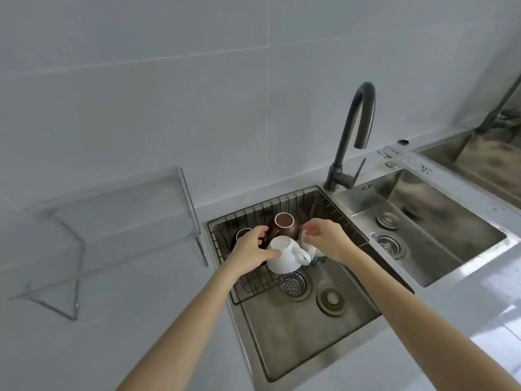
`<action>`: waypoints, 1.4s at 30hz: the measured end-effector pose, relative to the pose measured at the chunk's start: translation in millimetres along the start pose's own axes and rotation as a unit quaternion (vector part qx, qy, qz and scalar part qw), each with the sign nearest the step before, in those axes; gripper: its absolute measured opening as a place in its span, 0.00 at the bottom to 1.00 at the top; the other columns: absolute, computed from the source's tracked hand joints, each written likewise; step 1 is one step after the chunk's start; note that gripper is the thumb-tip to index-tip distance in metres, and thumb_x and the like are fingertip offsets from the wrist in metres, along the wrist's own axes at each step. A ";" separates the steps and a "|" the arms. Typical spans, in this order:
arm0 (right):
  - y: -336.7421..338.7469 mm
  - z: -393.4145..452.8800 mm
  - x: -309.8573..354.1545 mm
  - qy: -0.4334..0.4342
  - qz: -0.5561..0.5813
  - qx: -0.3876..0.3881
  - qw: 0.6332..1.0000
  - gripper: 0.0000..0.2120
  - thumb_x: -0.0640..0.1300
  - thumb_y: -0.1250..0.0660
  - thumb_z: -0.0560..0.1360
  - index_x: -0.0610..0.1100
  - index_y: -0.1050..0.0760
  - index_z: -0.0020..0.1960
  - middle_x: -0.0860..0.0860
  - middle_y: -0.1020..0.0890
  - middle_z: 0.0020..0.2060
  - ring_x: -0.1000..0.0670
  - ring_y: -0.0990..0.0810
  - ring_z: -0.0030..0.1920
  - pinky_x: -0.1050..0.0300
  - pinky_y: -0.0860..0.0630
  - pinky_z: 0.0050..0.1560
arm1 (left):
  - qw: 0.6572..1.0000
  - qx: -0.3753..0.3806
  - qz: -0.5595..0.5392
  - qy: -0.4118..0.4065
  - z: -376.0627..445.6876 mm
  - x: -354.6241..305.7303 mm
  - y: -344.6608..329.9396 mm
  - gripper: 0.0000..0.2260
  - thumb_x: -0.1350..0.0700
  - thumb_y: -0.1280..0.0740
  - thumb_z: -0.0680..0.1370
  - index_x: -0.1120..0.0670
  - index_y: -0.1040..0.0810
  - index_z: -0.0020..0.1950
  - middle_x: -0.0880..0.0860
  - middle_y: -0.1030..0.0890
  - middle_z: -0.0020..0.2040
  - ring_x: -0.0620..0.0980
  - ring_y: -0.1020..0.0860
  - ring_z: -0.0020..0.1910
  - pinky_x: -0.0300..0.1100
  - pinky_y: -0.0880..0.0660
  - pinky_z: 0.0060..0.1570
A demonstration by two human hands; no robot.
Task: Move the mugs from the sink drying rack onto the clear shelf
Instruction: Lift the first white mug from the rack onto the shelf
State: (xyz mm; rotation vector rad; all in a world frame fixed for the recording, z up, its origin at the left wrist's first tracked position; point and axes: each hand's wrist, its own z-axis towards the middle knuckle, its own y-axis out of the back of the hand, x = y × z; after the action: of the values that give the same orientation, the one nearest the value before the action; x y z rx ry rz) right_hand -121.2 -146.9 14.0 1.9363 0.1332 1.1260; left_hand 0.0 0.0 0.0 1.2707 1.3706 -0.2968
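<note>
Several mugs lie upside down in the wire drying rack (255, 292) over the left sink basin. A brown mug (285, 224) is at the back and a dark mug (242, 234) sits at the left, partly under my left hand (249, 248). In front, a white mug (284, 258) lies with its handle to the right. My left hand is spread over the dark mug, thumb against the white mug's base. My right hand (324, 237) pinches the edge of a second white mug (311, 249), mostly hidden beneath it. The clear shelf (127, 210) stands on the counter at left, holding nothing.
A dark curved faucet (356, 131) rises behind the sink. The left basin (296, 342) has a strainer and a drain plug in front of the rack. A second steel basin (428, 221) lies to the right. White tiled wall stands behind.
</note>
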 end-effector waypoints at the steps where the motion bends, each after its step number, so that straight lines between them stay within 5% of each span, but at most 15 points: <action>1: -4.1 4.0 -4.8 -0.012 -0.012 0.002 1.000 0.15 0.40 0.35 0.71 0.42 0.25 0.57 0.44 0.18 0.53 0.45 0.22 0.54 0.51 0.25 0.56 | 1.000 0.003 -0.009 0.010 1.2 2.3 -2.4 0.32 0.54 0.29 0.70 0.54 0.38 0.70 0.55 0.32 0.70 0.52 0.31 0.67 0.40 0.34 0.58; 11: -46.9 50.2 -43.6 -0.039 -0.065 0.065 0.995 0.17 0.42 0.35 0.73 0.38 0.28 0.60 0.40 0.20 0.54 0.41 0.23 0.55 0.54 0.28 0.52 | 0.996 -0.009 -0.042 0.078 51.8 47.0 -37.6 0.31 0.57 0.28 0.69 0.57 0.37 0.69 0.55 0.31 0.69 0.53 0.32 0.67 0.42 0.34 0.60; 16: -55.3 57.1 -57.1 -0.041 -0.087 0.099 0.990 0.08 0.45 0.37 0.73 0.40 0.28 0.44 0.44 0.26 0.36 0.44 0.28 0.38 0.59 0.38 0.29 | 0.994 -0.004 -0.038 0.098 73.3 56.6 -55.9 0.33 0.59 0.26 0.65 0.55 0.35 0.67 0.53 0.30 0.66 0.51 0.31 0.63 0.44 0.32 0.58; 18: -58.9 57.7 -60.8 -0.039 -0.067 0.103 0.992 0.09 0.45 0.37 0.74 0.42 0.32 0.37 0.47 0.29 0.31 0.47 0.31 0.33 0.60 0.39 0.29 | 0.993 0.010 -0.022 0.113 81.1 58.0 -59.0 0.41 0.57 0.24 0.62 0.55 0.40 0.71 0.52 0.32 0.68 0.52 0.34 0.68 0.50 0.33 0.66; 22: -59.8 55.6 -67.6 -0.052 0.006 0.083 0.995 0.10 0.44 0.36 0.73 0.36 0.26 0.41 0.48 0.27 0.30 0.48 0.30 0.34 0.59 0.37 0.31 | 0.994 0.014 0.006 0.109 89.3 60.7 -65.1 0.39 0.56 0.23 0.60 0.55 0.35 0.67 0.54 0.26 0.63 0.53 0.29 0.63 0.47 0.29 0.60; 26: -50.9 54.8 -64.6 -0.044 0.051 0.053 0.996 0.09 0.45 0.33 0.73 0.39 0.22 0.47 0.47 0.21 0.35 0.48 0.25 0.38 0.56 0.31 0.38 | 0.995 -0.028 -0.013 0.093 84.1 56.1 -60.5 0.35 0.55 0.22 0.60 0.55 0.31 0.65 0.53 0.23 0.60 0.51 0.26 0.58 0.40 0.31 0.52; 31: -11.6 62.4 -28.9 0.026 0.088 0.027 0.995 0.09 0.46 0.32 0.72 0.42 0.20 0.46 0.47 0.16 0.35 0.47 0.19 0.38 0.48 0.22 0.45 | 0.992 -0.124 0.003 0.018 70.7 15.4 -22.6 0.36 0.53 0.22 0.60 0.53 0.32 0.65 0.52 0.26 0.63 0.52 0.28 0.61 0.41 0.33 0.57; 37: 28.9 71.9 70.3 0.155 0.189 0.022 0.969 0.03 0.46 0.30 0.71 0.52 0.20 0.38 0.56 0.16 0.32 0.60 0.19 0.34 0.69 0.24 0.39 | 0.957 -0.282 0.012 -0.072 38.1 -36.0 64.6 0.36 0.53 0.21 0.59 0.51 0.32 0.64 0.50 0.28 0.63 0.48 0.29 0.60 0.42 0.31 0.61; 42: 13.7 85.1 158.9 0.233 0.233 0.049 0.943 0.02 0.43 0.30 0.71 0.48 0.20 0.39 0.54 0.18 0.32 0.65 0.22 0.29 0.76 0.29 0.33 | 0.928 -0.362 -0.006 -0.086 4.5 -37.5 145.5 0.38 0.53 0.20 0.57 0.50 0.32 0.64 0.49 0.23 0.60 0.49 0.26 0.59 0.44 0.28 0.61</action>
State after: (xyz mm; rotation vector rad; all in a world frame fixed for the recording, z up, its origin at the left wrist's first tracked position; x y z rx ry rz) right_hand 31.4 -133.2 110.0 1.7992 -0.0202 1.9180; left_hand 106.8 32.5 100.6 0.6008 1.1731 0.0955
